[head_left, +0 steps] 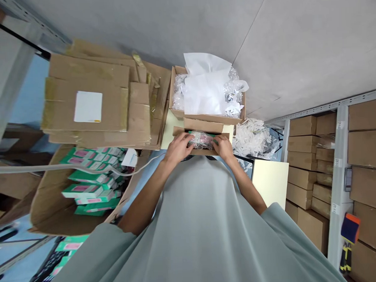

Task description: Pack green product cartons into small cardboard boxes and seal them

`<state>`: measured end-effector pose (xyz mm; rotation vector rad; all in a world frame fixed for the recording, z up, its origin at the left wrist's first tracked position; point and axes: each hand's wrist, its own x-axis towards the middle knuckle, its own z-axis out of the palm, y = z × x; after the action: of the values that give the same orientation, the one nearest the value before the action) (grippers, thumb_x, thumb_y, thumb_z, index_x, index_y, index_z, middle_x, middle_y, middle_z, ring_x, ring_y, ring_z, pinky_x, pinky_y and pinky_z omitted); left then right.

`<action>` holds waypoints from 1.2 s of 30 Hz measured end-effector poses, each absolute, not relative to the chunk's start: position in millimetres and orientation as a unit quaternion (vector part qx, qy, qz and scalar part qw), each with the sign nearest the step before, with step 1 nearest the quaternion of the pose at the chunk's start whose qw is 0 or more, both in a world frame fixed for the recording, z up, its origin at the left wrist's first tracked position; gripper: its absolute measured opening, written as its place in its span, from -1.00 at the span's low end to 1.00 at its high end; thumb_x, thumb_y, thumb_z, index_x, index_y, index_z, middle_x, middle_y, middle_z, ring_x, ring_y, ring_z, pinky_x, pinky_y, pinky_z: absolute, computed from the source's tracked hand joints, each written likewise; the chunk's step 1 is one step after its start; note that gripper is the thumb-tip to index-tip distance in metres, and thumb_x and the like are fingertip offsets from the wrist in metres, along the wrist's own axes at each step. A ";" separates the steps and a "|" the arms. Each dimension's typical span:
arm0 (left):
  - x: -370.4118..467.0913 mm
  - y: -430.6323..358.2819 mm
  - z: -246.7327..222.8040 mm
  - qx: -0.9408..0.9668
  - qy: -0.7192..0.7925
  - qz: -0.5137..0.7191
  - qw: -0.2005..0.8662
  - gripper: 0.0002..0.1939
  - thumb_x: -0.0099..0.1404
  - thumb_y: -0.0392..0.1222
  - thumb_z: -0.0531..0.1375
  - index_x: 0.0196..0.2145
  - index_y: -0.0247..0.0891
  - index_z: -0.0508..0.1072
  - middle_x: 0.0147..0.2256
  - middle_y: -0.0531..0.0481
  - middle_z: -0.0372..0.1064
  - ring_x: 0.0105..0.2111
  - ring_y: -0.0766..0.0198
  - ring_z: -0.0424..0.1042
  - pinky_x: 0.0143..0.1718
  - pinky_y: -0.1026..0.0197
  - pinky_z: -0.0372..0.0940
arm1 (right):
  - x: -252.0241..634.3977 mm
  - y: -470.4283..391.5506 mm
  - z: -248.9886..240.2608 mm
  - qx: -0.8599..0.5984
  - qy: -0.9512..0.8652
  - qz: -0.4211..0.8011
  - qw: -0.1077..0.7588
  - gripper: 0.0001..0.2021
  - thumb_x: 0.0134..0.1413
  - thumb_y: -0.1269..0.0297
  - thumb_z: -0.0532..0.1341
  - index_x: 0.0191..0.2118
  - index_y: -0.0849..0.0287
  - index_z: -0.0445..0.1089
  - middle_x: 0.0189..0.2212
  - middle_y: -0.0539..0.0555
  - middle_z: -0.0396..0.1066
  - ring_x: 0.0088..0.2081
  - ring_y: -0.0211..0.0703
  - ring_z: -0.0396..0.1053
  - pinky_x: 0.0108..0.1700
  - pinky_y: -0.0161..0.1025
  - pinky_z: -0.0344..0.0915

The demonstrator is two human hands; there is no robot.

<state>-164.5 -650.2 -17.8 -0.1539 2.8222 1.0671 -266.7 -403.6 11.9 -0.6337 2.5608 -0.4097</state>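
A small open cardboard box (203, 125) sits on the pale table (167, 131), close to my body, with its far flap up. Inside it lies a bubble-wrapped bundle (201, 140), with bits of green and pink showing. My left hand (178, 147) is at the bundle's left end, fingers curved onto it. At the right end, the fingers of my right hand (222, 146) press on the wrap. Both thumbs are near the bundle's close side.
Behind stands a carton (208, 117) of white paper and bubble wrap. Flattened cardboard (111, 78) is stacked at the left, above a large carton (51, 207) of green-and-pink boxes. Shredded paper (252, 138) lies right of the table. Shelves (340, 172) of cartons stand far right.
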 end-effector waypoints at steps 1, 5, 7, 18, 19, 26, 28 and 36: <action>-169.4 -646.5 -20.2 -0.051 0.936 0.338 0.082 -0.58 0.55 -0.12 0.22 0.27 -0.18 0.64 0.25 -0.29 0.52 0.28 -0.20 0.51 0.36 -0.14 0.44 | -264.1 -407.5 11.3 -0.233 0.935 -0.144 0.228 -0.65 0.62 0.23 0.27 0.31 0.21 0.64 0.35 0.30 0.59 0.33 0.20 0.52 0.48 0.04 0.38; -197.3 -629.2 -26.9 -0.041 0.950 0.269 0.155 -0.64 0.46 -0.32 0.19 0.07 -0.26 0.74 0.16 -0.44 0.57 0.25 -0.34 0.49 0.21 -0.24 0.46 | -260.4 -429.8 6.3 -0.258 0.924 -0.101 0.263 -0.64 0.57 0.22 0.34 0.33 0.11 0.62 0.37 0.28 0.54 0.34 0.19 0.52 0.40 -0.01 0.47; -210.4 -622.1 -27.8 -0.034 0.952 0.255 0.163 -0.65 0.44 -0.38 0.15 -0.08 -0.29 0.77 0.10 -0.51 0.58 0.22 -0.39 0.48 0.21 -0.29 0.41 | -263.4 -442.4 2.7 -0.256 0.921 -0.064 0.288 -0.64 0.53 0.28 0.37 0.33 0.07 0.62 0.34 0.28 0.54 0.29 0.18 0.56 0.31 -0.03 0.53; -164.0 -658.6 -6.0 -0.151 0.935 0.319 -0.035 -0.52 0.56 -0.12 0.17 0.33 -0.25 0.58 0.36 -0.44 0.45 0.35 -0.37 0.39 0.37 -0.34 0.30 | -253.8 -393.6 23.4 -0.136 0.960 -0.213 0.122 -0.72 0.57 0.20 0.28 0.20 0.12 0.66 0.19 0.25 0.62 0.22 0.13 0.58 0.31 -0.04 0.50; -158.3 -664.2 -6.6 -0.192 0.925 0.324 -0.047 -0.46 0.55 -0.08 0.20 0.38 -0.31 0.52 0.37 -0.48 0.43 0.35 -0.39 0.40 0.38 -0.34 0.31 | -250.4 -382.3 25.8 -0.092 0.969 -0.212 0.094 -0.71 0.56 0.16 0.29 0.18 0.15 0.66 0.16 0.28 0.63 0.18 0.14 0.59 0.29 -0.02 0.50; -160.7 -679.4 -26.9 -0.314 0.858 0.398 0.082 -0.73 0.52 0.03 0.22 -0.05 -0.20 0.59 -0.06 -0.29 0.71 0.00 -0.24 0.67 0.10 -0.13 0.50 | -243.0 -362.0 11.2 0.086 0.952 -0.245 0.163 -0.81 0.41 0.14 0.38 -0.13 0.14 0.66 -0.16 0.20 0.75 -0.17 0.06 0.66 -0.01 -0.13 0.49; -162.6 -679.3 -27.2 -0.308 0.859 0.401 0.078 -0.77 0.51 0.02 0.22 -0.10 -0.17 0.57 -0.09 -0.25 0.72 -0.01 -0.18 0.69 0.06 -0.06 0.49 | -240.1 -365.0 5.7 0.096 0.949 -0.254 0.160 -0.82 0.41 0.16 0.36 -0.19 0.13 0.65 -0.21 0.18 0.75 -0.19 0.04 0.65 -0.04 -0.15 0.47; -159.6 -647.2 -5.0 -0.252 0.873 0.413 0.058 -0.83 0.45 0.00 0.25 -0.19 -0.12 0.52 -0.13 -0.16 0.73 -0.09 -0.07 0.70 0.00 0.03 0.48 | -196.5 -312.0 16.7 0.124 0.928 -0.334 0.114 -0.74 0.33 0.05 0.33 -0.24 0.13 0.61 -0.29 0.13 0.72 -0.26 -0.01 0.59 -0.11 -0.17 0.44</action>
<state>-159.6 -647.2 -5.0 -0.7640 2.6468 1.2530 -196.5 -312.0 16.7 0.3628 2.7200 -0.9779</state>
